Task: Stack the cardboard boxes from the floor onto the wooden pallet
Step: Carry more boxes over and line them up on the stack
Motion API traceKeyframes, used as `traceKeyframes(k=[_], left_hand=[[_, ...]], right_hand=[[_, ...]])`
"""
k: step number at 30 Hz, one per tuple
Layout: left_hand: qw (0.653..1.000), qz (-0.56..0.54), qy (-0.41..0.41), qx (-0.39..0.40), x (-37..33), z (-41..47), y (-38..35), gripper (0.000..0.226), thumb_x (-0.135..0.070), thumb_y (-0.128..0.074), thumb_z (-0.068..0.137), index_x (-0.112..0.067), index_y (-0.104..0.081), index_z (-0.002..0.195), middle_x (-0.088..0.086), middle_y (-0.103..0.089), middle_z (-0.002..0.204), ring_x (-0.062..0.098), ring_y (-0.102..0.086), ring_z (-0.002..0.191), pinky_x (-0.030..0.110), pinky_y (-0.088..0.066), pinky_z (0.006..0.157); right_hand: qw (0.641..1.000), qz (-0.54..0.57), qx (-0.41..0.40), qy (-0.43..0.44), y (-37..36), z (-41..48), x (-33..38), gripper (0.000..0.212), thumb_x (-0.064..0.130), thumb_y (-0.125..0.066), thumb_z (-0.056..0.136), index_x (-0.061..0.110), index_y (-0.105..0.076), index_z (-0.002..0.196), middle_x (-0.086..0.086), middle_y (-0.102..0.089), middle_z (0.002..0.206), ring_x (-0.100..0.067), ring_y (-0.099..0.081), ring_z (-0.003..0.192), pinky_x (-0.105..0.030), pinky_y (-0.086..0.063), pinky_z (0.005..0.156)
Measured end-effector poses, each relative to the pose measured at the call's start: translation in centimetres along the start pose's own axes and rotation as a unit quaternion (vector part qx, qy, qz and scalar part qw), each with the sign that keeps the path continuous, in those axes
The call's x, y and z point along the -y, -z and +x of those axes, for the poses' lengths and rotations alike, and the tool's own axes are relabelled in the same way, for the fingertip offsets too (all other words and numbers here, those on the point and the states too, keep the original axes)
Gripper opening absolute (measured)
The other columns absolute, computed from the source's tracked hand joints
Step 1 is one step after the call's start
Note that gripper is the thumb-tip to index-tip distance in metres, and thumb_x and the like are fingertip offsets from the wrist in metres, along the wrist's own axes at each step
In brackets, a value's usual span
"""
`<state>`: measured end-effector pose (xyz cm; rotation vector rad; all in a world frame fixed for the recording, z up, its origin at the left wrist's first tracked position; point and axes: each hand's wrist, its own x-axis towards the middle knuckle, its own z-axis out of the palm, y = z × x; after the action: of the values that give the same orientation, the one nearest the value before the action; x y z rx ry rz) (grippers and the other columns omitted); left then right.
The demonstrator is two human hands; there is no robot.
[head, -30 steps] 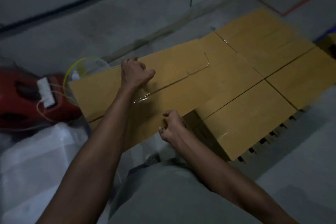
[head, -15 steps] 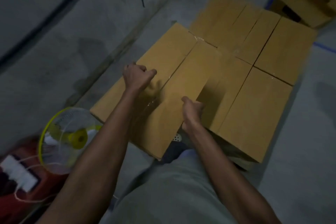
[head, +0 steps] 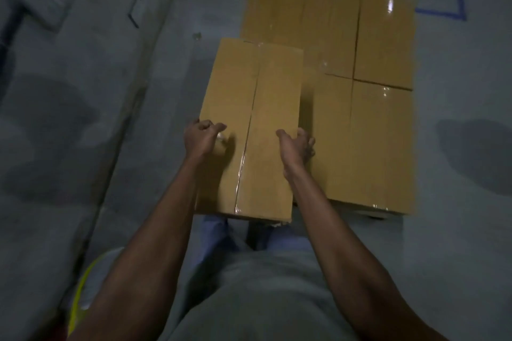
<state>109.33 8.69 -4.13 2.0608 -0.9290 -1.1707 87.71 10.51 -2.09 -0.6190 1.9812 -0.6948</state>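
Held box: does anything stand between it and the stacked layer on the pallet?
Nothing visible does. The held box, gripped by the left hand and right hand, hangs left of the stacked boxes; the spot beneath it is hidden.

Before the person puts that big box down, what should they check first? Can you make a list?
1. Left hand has a grip on the held box, fingers curled over its left edge: ok.
2. Right hand has a grip on its right edge: ok.
3. Tape seam along the box top is shut: ok.
4. Stacked boxes lie flat and tight together: ok.
5. Free spot beneath the held box: cannot tell, the box hides it.
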Motion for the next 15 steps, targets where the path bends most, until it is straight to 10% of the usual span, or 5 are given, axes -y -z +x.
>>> traceKeyframes(k=[9, 15], left_hand=[[0.977, 0.03, 0.024, 0.212, 3.4, 4.3, 4.5, 0.033, -0.031, -0.073, 0.079, -0.015, -0.064, 0.106, 0.013, -0.068, 0.11, 0.032, -0.063, 0.103, 0.041, -0.051, 0.079], [0.974, -0.055, 0.197, 0.093, 8.4, 4.0, 5.5, 0.046, -0.041, -0.076, 0.068, -0.013, -0.07, 0.104, 0.017, -0.069, 0.109, 0.036, -0.066, 0.102, 0.051, -0.055, 0.084]], right_hand=[[0.988, 0.121, 0.076, -0.066, -3.0, -1.0, -2.9, 0.062, 0.018, -0.064, 0.097, 0.017, -0.038, 0.153, 0.0, -0.054, 0.138, -0.017, -0.054, 0.114, -0.03, -0.046, 0.09], [0.978, 0.085, -0.047, -0.186, -5.7, -3.7, -9.2, 0.051, 0.031, -0.069, 0.083, 0.007, -0.058, 0.127, -0.011, -0.064, 0.125, -0.027, -0.06, 0.103, -0.03, -0.045, 0.083]])
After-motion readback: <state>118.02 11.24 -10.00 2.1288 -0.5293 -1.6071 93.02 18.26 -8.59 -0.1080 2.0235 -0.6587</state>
